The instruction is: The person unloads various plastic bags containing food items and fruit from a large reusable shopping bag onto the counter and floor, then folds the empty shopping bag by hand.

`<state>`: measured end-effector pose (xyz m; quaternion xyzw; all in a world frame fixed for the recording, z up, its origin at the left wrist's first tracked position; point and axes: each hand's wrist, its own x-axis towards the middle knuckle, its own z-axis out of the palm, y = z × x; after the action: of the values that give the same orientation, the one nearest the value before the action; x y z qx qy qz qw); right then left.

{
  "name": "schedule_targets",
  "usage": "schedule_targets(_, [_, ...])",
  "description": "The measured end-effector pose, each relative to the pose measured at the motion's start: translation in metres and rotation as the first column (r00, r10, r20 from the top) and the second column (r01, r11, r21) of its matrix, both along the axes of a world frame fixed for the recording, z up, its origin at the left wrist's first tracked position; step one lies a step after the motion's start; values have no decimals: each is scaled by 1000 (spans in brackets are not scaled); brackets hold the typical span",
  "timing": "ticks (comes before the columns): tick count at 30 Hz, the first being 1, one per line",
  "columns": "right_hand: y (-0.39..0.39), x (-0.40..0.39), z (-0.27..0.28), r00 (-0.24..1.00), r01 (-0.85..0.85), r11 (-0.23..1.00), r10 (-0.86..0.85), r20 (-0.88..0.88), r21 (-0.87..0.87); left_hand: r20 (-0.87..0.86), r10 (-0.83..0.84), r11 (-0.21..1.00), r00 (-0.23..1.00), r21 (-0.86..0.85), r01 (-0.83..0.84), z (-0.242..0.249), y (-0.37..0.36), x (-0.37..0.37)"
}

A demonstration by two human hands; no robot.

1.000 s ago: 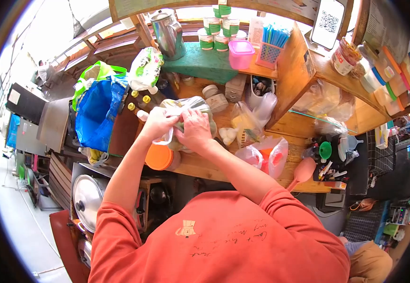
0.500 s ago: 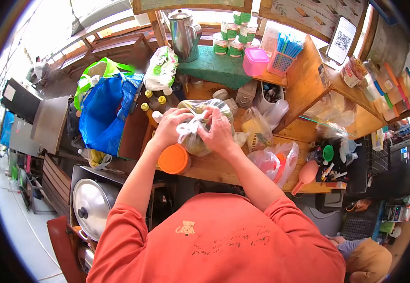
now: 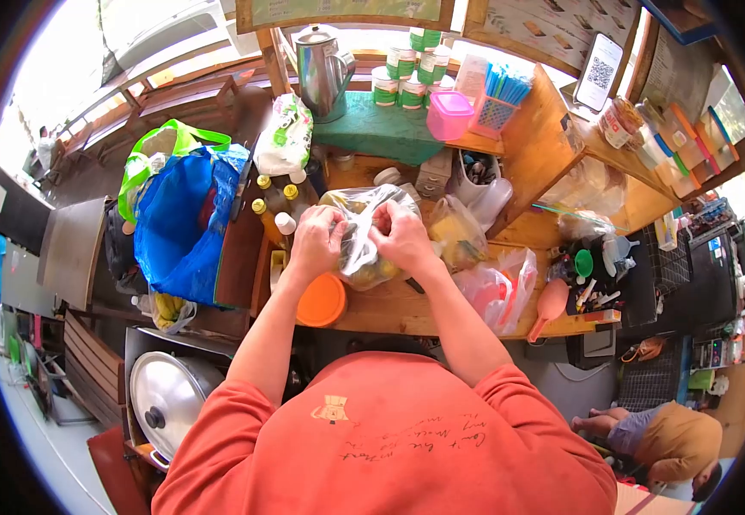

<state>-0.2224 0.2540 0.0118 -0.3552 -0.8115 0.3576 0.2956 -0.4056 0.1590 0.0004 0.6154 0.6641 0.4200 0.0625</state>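
A clear plastic bag [image 3: 370, 273] with roundish greenish-yellow contents sits on the wooden counter in front of me. My left hand [image 3: 317, 239] pinches the gathered top of the bag on its left side. From the right, my right hand [image 3: 405, 237] grips the same plastic between thumb and fingers. The stretched film between the hands looks whitish and shiny. Just below my left hand stands a tub with an orange lid [image 3: 321, 300]. Bottles with yellow caps [image 3: 271, 223] stand behind that hand. What exactly the bag contains is blurred by the plastic.
A blue bag [image 3: 179, 227] stands at left, near a large lidded pot [image 3: 166, 399]. Behind the counter are a metal jug [image 3: 321, 73], stacked cups [image 3: 402, 64] and a pink container [image 3: 449, 116]. Plastic bags [image 3: 497, 292] and a pink scoop [image 3: 551, 305] lie right. Another person [image 3: 677, 439] is at lower right.
The white knotted-looking top of the bag is now spread into a stretched strip between my hands, which have moved slightly apart. The view has shifted a little, and the other person shows more.
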Motion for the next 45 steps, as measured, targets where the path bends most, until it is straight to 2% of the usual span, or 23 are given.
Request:
schedule_targets(1, [-6,4,12,996,-23,1000,22,83,10,-68,-6,999,998,51,10,0,-1,-1])
schedule_targets(6, [-12,-4,13,988,-18,994,1,156,107,-249,17,985,968,173,27,9,-4,-1])
schedule_targets(8, [-12,-10,11,968,18,987,-58,244,160,-251,37,981,967,193,13,4,-4,1])
schedule_targets(12, [-11,-11,6,954,44,982,-96,284,185,-220,137,969,966,232,-85,-5,-5,7])
schedule_targets(14, [-13,-8,9,998,-21,890,-4,55,456,-199,144,971,969,218,-99,-7,-5,8])
schedule_targets(15, [-13,-7,14,997,-21,863,55,-53,505,-214,138,974,967,209,-93,-8,-5,5])
schedule_targets(16, [-15,-7,18,997,-26,863,59,-51,505,-230,135,976,964,199,-89,-8,-5,2])
schedule_targets(18, [-18,-8,27,994,-100,988,104,-27,121,-245,140,977,959,190,-94,-5,-7,2])
schedule_targets(20, [-15,-14,22,995,-25,989,39,-89,149,-179,139,973,974,207,-101,-2,-7,7])
schedule_targets(23, [-3,-15,26,1000,6,997,-8,-19,-74,-237,160,976,958,185,-117,-8,-9,5])
schedule_targets(24, [6,-13,24,1000,1,997,-2,-19,-73,-276,184,975,944,169,-140,-8,-11,5])
schedule_targets(26, [24,-8,17,898,-108,905,-87,-430,-410,-268,199,970,943,191,-150,-9,-10,7])
schedule_targets(28, [36,10,34,895,-238,821,-22,-445,-518,-260,214,964,942,212,-160,-10,-11,10])
schedule_targets(29, [41,17,33,864,-347,784,54,-500,-515,-252,218,969,943,173,-178,-10,-10,11])
schedule_targets(30, [41,25,38,864,-350,783,58,-500,-515,-242,221,972,945,133,-193,-9,-10,12])
schedule_targets(32, [39,43,47,766,-598,646,289,-574,-474,-223,226,971,948,128,-201,-6,-10,12])
schedule_targets(34, [40,45,45,627,-741,420,154,-764,-524,-216,204,968,955,187,-165,-4,-10,12])
schedule_targets(36, [37,32,27,857,-422,770,166,-487,-480,-205,207,967,957,193,-167,-9,-8,11])
schedule_targets(37, [34,18,14,950,-289,888,219,-223,-358,-197,205,966,959,199,-165,-12,-7,11])
schedule_targets(38, [20,11,29,973,-222,957,230,22,-187,-199,204,966,959,200,-164,-11,-7,11])
schedule_targets(40, [19,1,18,975,-211,955,190,116,206,-217,197,960,956,239,-143,-6,-6,12])
schedule_targets(43, [19,-5,22,975,-122,968,75,207,221,-231,228,955,946,244,-170,-3,-9,14])
schedule_targets(45, [19,-4,24,974,-126,968,80,210,218,-236,249,951,939,244,-191,-7,-9,16])
